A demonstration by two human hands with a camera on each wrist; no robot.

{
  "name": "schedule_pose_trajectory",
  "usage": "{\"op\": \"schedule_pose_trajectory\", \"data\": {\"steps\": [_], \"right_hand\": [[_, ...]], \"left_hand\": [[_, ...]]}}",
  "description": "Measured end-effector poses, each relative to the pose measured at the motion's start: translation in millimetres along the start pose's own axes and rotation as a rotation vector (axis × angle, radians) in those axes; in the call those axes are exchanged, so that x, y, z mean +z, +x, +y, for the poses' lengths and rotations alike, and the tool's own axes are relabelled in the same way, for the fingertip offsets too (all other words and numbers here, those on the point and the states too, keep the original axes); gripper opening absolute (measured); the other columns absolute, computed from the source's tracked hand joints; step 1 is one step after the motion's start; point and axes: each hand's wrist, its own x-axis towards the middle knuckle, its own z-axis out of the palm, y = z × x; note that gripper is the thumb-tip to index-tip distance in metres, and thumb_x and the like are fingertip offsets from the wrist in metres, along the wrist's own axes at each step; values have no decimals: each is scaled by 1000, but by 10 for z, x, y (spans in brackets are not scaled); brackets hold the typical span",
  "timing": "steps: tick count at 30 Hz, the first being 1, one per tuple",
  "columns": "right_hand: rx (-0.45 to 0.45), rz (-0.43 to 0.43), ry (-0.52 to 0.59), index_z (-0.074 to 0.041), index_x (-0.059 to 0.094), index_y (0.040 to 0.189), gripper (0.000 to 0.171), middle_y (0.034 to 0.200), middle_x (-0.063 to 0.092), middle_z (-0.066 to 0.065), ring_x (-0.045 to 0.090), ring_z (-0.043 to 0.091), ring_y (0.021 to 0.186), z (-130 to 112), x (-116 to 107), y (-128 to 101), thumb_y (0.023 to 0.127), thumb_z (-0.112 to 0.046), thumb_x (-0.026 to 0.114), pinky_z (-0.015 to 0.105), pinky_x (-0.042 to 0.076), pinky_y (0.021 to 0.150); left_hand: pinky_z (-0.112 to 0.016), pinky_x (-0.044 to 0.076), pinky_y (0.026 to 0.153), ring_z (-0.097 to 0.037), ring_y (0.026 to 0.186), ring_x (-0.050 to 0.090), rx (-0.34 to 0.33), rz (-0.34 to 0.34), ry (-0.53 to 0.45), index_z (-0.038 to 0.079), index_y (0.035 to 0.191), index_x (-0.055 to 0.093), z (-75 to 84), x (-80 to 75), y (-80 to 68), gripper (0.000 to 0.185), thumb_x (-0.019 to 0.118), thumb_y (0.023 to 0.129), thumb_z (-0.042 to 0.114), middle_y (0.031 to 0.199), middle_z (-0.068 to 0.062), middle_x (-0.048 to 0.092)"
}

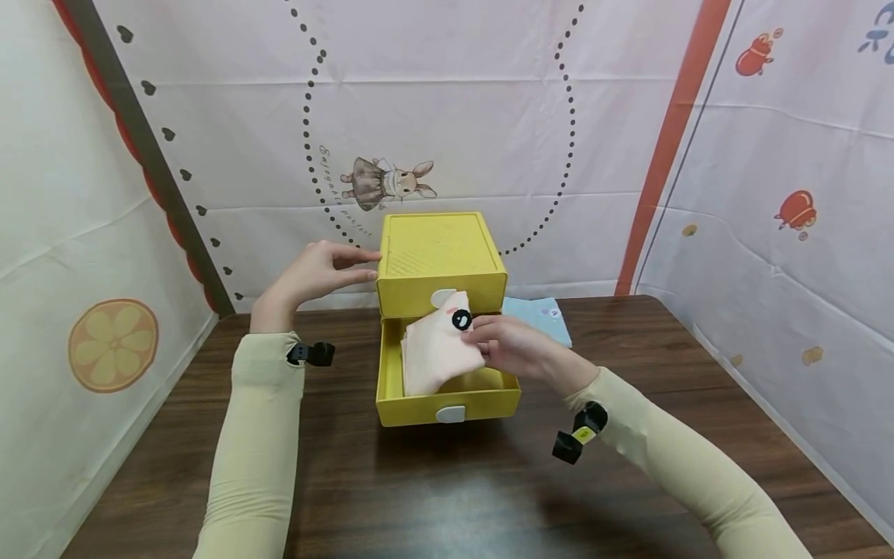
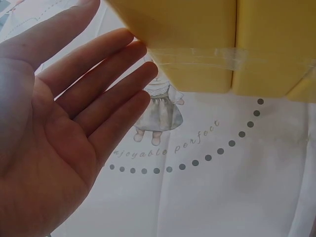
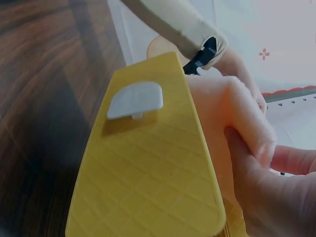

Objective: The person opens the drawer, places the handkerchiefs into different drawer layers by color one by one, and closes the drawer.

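Note:
A yellow two-tier drawer box (image 1: 441, 244) stands on the table, its lower drawer (image 1: 412, 411) pulled out toward me. Partly inside that drawer is a folded pale pink cloth (image 1: 436, 353) with a black round mark, standing tilted. My right hand (image 1: 513, 349) pinches the cloth's right edge between thumb and fingers; the right wrist view shows the thumb against the fuzzy pink cloth (image 3: 212, 113). With straight fingers, my left hand (image 1: 317, 272) touches the box's upper left side. The left wrist view shows its palm and extended fingers beside the yellow wall (image 2: 192, 44).
A folded light blue cloth (image 1: 538, 318) lies on the dark wooden table (image 1: 335, 481), behind and right of the box. Printed fabric (image 1: 447, 116) hangs behind the table and on both sides. White tabs (image 1: 450, 414) serve as handles on the drawer fronts.

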Motion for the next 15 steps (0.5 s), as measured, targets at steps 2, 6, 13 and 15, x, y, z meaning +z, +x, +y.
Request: {"op": "schedule_pose_trajectory", "data": {"steps": [2,6,13,15], "right_hand": [[9,0,4,-3,49,89,10,81,54,1,52,11,72,14,11,8,97,-1,44,23,45,66],[29,31,-27,-2,49,95,5,84,57,2,57,10,73,48,10,12,95,2,45,22,48,67],[56,87,-232,4,46,106,14,95,53,7,57,11,80,51,-67,-11,96,-4,49,25,51,75],[66,102,-323,7,47,112,22,101,54,9,60,12,84,33,-86,-23,96,-8,52,27,53,79]], "left_hand": [[-43,50,89,-18,106,62,-1,1,1,26,122,66,1,-1,-2,44,68,84,49,121,-2,66],[-41,50,86,-17,102,63,1,3,4,26,122,66,-11,5,10,46,67,83,51,119,-2,67],[-42,50,88,-18,103,63,1,2,0,25,122,66,-11,5,15,47,68,83,51,119,-3,67],[-42,50,88,-18,104,63,2,3,0,25,122,66,-7,7,12,46,68,83,50,120,-3,67]]}}
